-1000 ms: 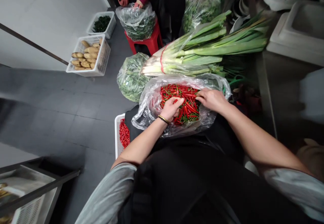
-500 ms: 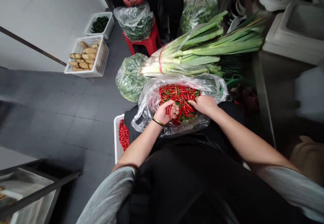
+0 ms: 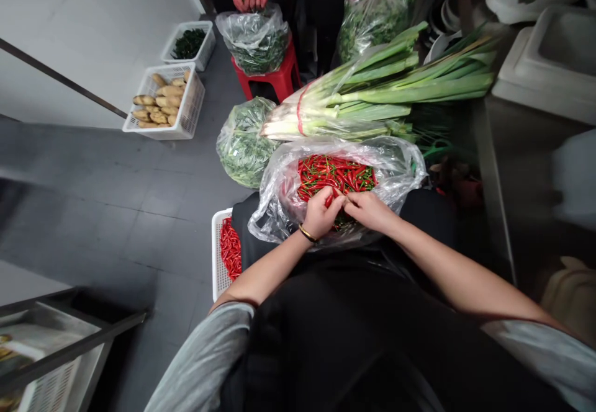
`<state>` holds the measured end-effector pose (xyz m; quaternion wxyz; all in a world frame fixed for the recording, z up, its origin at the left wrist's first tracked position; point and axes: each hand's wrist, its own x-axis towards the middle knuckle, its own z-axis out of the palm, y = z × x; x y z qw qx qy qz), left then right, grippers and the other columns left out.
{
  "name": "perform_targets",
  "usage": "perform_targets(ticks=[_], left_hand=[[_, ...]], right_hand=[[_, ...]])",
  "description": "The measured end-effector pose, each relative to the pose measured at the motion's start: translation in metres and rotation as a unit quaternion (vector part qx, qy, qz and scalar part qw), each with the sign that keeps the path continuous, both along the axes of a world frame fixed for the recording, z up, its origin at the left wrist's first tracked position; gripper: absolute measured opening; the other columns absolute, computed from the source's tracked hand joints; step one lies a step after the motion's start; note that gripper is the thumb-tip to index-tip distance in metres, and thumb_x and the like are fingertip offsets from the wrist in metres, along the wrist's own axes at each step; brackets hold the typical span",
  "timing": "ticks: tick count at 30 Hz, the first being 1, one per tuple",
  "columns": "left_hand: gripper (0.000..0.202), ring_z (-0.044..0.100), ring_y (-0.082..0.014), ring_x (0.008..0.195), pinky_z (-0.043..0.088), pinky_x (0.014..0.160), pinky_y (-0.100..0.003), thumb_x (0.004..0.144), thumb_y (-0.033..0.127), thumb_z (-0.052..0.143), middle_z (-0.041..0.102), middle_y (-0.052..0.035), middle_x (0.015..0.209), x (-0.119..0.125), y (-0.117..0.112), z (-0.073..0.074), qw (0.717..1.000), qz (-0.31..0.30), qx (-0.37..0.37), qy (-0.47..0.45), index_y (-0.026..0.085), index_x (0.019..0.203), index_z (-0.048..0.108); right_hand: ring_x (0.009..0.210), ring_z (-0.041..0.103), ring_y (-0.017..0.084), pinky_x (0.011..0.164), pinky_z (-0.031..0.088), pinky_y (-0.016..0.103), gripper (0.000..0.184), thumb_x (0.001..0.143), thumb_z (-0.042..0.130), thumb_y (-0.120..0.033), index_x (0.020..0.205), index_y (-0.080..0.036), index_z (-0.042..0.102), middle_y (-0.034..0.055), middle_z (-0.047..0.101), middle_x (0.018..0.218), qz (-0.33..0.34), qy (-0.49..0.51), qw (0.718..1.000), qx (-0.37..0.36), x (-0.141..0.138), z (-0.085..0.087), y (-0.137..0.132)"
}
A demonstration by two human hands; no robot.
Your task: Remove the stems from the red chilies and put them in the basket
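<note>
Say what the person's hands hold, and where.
The left hand and right hand meet over bagged red chilies; whether they hold one cannot be told.

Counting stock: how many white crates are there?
4: a crate of dark greens, root-vegetable crate, red chili crate, and one on the lower-left rack; others may be hidden.

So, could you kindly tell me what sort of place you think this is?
It looks like the prep area of a commercial kitchen, though I can't be certain: there is a large bag of red chillies, a tied bundle of leeks, and crates of produce on a tiled floor.
</note>
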<state>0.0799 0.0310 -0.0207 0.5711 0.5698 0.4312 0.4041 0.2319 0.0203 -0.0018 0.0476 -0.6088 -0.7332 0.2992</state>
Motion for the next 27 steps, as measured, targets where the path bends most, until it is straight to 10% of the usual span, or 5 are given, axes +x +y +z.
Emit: perform_targets(ticks=[3,10,15,22,27], left_hand=[[0.024,0.051,-0.0135,0.076,0.043,0.075,-0.029,0.077,0.039,0.067,0.058,-0.0031,0.074,-0.01,0.0,0.011,0.994,0.002,0.101,0.03,0.017,0.072,0.06],[0.026,0.041,-0.007,0.045,0.022,0.039,-0.02,0.067,0.036,0.064,0.044,0.0036,0.056,-0.033,0.029,0.011,0.943,0.006,-0.244,-0.225,0.016,0.063,0.047],[0.026,0.041,-0.0059,0.041,0.021,0.039,-0.017,0.065,0.026,0.069,0.049,0.0058,0.053,-0.033,0.032,0.008,0.947,-0.001,-0.262,-0.185,0.015,0.087,0.059],[0.041,0.031,-0.0025,0.041,0.018,0.043,-0.02,0.063,0.044,0.08,0.041,0.0086,0.048,-0.01,0.025,0.001,0.973,-0.076,-0.208,-0.067,0.013,0.081,0.061],[0.042,0.032,-0.0054,0.046,0.023,0.048,-0.022,0.065,0.048,0.075,0.04,0.0061,0.048,-0.013,0.014,-0.006,0.969,-0.169,-0.177,0.027,0.016,0.058,0.05]], right_hand=[[0.068,0.061,0.018,0.061,0.037,0.026,0.032,0.089,0.043,-0.032,0.073,-0.017,0.067,0.0068,0.068,0.073,0.07,-0.048,0.994,-0.064,-0.002,0.004,0.012],[0.094,0.064,0.027,0.074,0.044,0.033,0.042,0.095,0.04,-0.042,0.118,-0.016,0.064,0.0176,0.065,0.118,0.075,-0.207,0.972,0.082,-0.001,0.013,0.067],[0.093,0.064,0.028,0.078,0.045,0.034,0.034,0.092,0.047,-0.032,0.108,-0.01,0.068,0.021,0.066,0.113,0.104,-0.206,0.97,0.074,0.01,0.005,0.099],[0.068,0.062,0.016,0.068,0.047,0.029,0.033,0.089,0.051,-0.041,0.099,-0.017,0.071,0.004,0.069,0.076,-0.017,0.209,0.976,0.053,0.016,0.019,0.04],[0.076,0.06,0.018,0.073,0.047,0.031,0.027,0.086,0.056,-0.039,0.08,-0.019,0.074,0.0075,0.066,0.08,-0.032,0.24,0.958,0.152,0.007,0.009,-0.002]])
